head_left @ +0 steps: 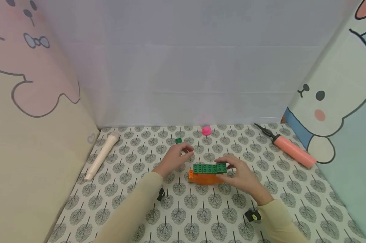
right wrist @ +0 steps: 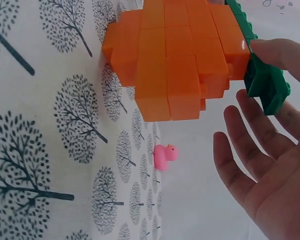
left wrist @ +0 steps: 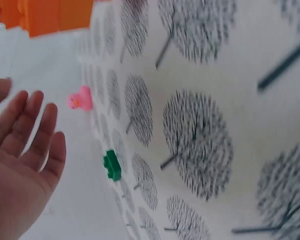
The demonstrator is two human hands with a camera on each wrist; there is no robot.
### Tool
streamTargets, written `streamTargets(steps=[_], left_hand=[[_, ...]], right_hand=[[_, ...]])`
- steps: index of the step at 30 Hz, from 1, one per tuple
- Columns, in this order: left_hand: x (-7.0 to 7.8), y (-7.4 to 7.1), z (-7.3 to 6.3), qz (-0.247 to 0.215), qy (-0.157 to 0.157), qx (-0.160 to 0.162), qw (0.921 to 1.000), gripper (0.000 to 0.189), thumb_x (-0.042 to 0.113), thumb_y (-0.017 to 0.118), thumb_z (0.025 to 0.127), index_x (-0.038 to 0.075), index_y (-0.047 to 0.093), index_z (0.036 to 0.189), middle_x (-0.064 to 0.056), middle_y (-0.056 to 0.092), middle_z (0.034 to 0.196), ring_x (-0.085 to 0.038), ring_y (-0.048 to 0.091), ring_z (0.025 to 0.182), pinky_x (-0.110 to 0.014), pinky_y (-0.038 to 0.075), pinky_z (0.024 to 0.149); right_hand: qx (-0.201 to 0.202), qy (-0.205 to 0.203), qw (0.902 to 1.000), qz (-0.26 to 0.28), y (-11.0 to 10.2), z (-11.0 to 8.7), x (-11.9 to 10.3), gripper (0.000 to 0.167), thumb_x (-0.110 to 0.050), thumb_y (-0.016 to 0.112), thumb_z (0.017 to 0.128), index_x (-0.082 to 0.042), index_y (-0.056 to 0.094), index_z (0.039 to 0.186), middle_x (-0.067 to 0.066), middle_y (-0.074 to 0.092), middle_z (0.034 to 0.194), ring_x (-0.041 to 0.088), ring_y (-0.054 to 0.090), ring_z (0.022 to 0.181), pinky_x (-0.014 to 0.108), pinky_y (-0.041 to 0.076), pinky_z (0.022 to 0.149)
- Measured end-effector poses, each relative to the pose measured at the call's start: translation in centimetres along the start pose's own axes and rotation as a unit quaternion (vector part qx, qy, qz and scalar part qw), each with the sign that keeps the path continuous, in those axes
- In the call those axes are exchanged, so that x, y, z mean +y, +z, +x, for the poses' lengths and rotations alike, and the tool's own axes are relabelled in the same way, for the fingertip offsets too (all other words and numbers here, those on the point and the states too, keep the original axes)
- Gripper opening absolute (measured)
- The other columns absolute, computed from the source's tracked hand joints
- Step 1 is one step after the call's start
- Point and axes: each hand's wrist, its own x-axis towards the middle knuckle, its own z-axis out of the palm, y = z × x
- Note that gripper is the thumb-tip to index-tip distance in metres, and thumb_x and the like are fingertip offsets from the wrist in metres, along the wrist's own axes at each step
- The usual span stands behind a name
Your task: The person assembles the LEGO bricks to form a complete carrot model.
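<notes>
A build of orange toy bricks stands on the tree-print cloth, with a row of green bricks along its top. At the row's right end, my right hand pinches a green brick between thumb and fingers; that brick juts out past the orange side. My left hand hovers to the left of the build, holding nothing, its fingers relaxed. Beyond it lies a loose green brick, also seen in the left wrist view.
A pink toy duck sits at the back of the cloth. On the left lies a cream-coloured tube, on the right a coral hand pump with a black nozzle. Printed side walls and a white back sheet enclose the table.
</notes>
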Motion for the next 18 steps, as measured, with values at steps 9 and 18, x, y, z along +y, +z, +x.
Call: streamTargets(steps=[9,18], left_hand=[[-3.1,-0.5,3.4,0.211,-0.059,0.055,0.9741,0.041,0.012,0.071,0.097,0.008,0.062,0.136,-0.008,0.060,0.136,-0.028,0.057,0.123,-0.043,0.048,0.106],[-4.1,-0.6,5.0,0.274,-0.090,0.047,0.9563,0.053,0.013,0.072,0.098,0.002,0.055,0.146,-0.018,0.056,0.142,-0.037,0.057,0.125,-0.049,0.050,0.104]], right_hand=[[0.007,0.021,0.9998,0.000,1.0,-0.1,0.5,0.053,-0.022,0.091,0.082,-0.021,0.069,0.130,0.004,0.069,0.125,0.012,0.065,0.101,0.040,0.058,0.086],[0.010,0.061,0.9981,0.000,1.7,0.0,0.8,0.052,-0.023,0.092,0.081,-0.018,0.070,0.128,-0.002,0.071,0.124,0.019,0.066,0.102,0.046,0.057,0.086]])
